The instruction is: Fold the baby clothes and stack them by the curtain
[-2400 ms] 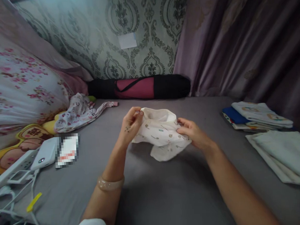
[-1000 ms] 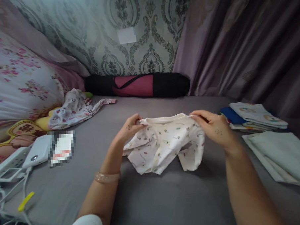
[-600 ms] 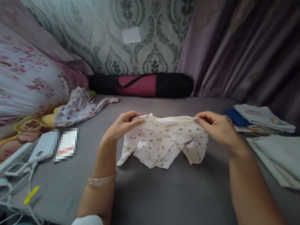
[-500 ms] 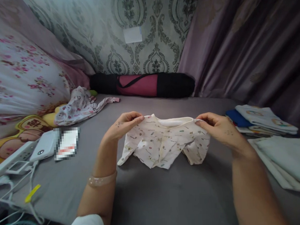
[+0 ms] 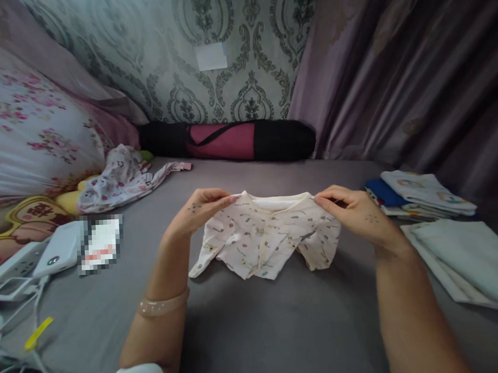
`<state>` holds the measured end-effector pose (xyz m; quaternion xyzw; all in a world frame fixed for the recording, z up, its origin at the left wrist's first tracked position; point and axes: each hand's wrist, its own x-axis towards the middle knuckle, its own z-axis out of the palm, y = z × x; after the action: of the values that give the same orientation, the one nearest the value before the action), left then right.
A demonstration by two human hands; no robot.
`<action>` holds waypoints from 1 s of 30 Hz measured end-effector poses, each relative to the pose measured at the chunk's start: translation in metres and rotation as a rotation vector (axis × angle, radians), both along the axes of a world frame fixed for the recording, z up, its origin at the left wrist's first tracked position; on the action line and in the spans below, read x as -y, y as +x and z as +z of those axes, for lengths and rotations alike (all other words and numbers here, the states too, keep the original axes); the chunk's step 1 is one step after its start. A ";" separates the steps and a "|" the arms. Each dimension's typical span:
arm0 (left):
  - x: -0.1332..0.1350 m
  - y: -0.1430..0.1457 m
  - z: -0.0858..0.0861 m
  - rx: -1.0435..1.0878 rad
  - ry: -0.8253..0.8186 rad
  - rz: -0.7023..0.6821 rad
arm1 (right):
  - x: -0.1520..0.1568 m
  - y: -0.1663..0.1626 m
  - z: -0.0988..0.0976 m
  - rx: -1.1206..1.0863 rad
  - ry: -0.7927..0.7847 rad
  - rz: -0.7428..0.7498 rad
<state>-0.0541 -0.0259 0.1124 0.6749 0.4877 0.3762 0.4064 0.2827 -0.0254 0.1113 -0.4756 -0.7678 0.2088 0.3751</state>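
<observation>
A small cream baby shirt (image 5: 264,239) with tiny coloured prints hangs stretched between my two hands above the grey bed sheet (image 5: 263,329). My left hand (image 5: 197,212) pinches its left shoulder and my right hand (image 5: 357,213) pinches its right shoulder, so the neckline runs straight between them. The lower hem and both sleeves droop and rest crumpled on the sheet. A pale bangle sits on my left wrist.
A crumpled floral garment (image 5: 123,181) lies at the back left by a flowered pillow (image 5: 32,135). A black and maroon roll bag (image 5: 230,140) lies along the wall. Folded clothes (image 5: 422,192) and folded white cloth (image 5: 470,256) sit at right. A white power bank (image 5: 56,252) and cables lie at left.
The shirt was bunched between my hands at first. My hands moved apart and pulled it open by the shoulders; in the last half second it has stayed stretched with only slight shifts.
</observation>
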 end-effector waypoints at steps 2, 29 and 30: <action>-0.001 0.001 -0.001 0.037 0.004 0.028 | 0.001 -0.002 0.002 -0.007 0.018 -0.017; -0.007 0.013 -0.011 0.174 -0.183 -0.044 | 0.001 -0.012 -0.001 -0.130 -0.292 -0.064; -0.006 0.012 -0.010 0.177 -0.213 -0.049 | 0.001 -0.011 0.000 -0.168 -0.355 -0.058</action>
<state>-0.0420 -0.0199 0.1024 0.6035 0.4706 0.3704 0.5264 0.2715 -0.0267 0.1108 -0.5370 -0.6710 0.3691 0.3538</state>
